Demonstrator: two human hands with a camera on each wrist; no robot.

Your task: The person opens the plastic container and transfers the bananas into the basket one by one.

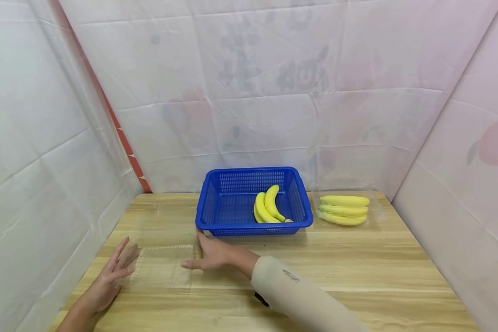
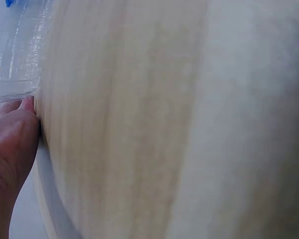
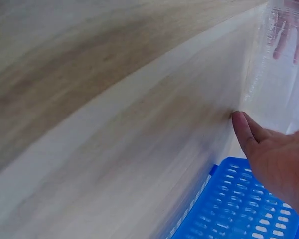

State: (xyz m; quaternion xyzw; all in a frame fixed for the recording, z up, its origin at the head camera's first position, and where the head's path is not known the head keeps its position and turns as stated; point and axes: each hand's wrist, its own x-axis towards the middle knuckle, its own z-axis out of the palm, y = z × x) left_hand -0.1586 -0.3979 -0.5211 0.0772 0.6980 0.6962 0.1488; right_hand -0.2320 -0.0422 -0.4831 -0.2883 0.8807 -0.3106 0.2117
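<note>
A clear plastic box (image 1: 163, 265) lies on the wooden table with its clear lid folded back behind it. My left hand (image 1: 109, 276) is at the box's left side, its fingers extended along the wall. On the opposite side my right hand (image 1: 211, 253) is spread, thumb near the front right corner and fingers close to the blue basket (image 1: 253, 229). Both hands seem to touch the box, though its transparency makes the exact contact hard to tell. In the right wrist view the left fingers (image 3: 284, 40) show through the clear plastic.
Yellow bananas (image 1: 265, 210) lie in the right part of the basket. At the back right, another clear box (image 1: 375, 210) holds several yellow banana-like fruits (image 1: 343, 210). White printed sheets (image 1: 249, 92) enclose the table (image 1: 348, 276) at the back and sides.
</note>
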